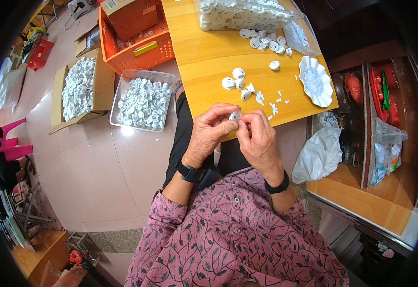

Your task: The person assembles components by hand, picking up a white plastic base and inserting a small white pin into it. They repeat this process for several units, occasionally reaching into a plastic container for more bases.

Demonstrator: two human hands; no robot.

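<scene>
Between the thumb and fingers of my left hand [211,130] is a small round white plastic part [235,115], held above the table's near edge. My right hand [257,139] is closed in a pinch against the part's right side; whatever its fingertips hold is too small and hidden to name. Just beyond the hands, several similar white parts [238,73] lie on the yellow wooden table [204,57]. Tiny white plastic pieces [259,98] are scattered to their right. One more round part [274,65] sits alone farther back.
A scalloped white dish [327,96] of tiny pieces stands at the table's right edge. A clear bin [218,24] heaped with white parts is at the back. On the floor at left are a filled clear tub [163,122], a cardboard box [104,81] and an orange crate [146,57].
</scene>
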